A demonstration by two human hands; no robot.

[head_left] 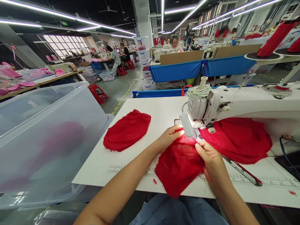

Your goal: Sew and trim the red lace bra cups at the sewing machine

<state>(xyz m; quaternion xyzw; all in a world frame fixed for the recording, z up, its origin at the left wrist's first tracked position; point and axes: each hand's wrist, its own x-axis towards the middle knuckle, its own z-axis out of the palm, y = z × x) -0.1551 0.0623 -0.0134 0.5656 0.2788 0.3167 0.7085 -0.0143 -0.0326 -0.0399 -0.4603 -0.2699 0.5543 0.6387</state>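
Both my hands pinch the upper edge of a red fabric piece [179, 167] just in front of the sewing machine [199, 107]. My left hand [170, 137] grips its left corner near the lit needle area, thumb against fingers. At the right corner, my right hand [209, 157] pinches the cloth between thumb and fingers. The fabric hangs down over the table's front edge. Behind the grey lamp [187, 125] the needle and presser foot are hidden. A red fabric stack [239, 140] lies under the machine arm, and another red fabric pile [127, 129] rests on the left.
Scissors or long tweezers [243, 173] lie right of my right hand on the white table [138, 104], which has a printed ruler. A translucent plastic bin [53, 147] stands at the left. Red thread cones [277, 39] rise at the right. Several people sit farther back.
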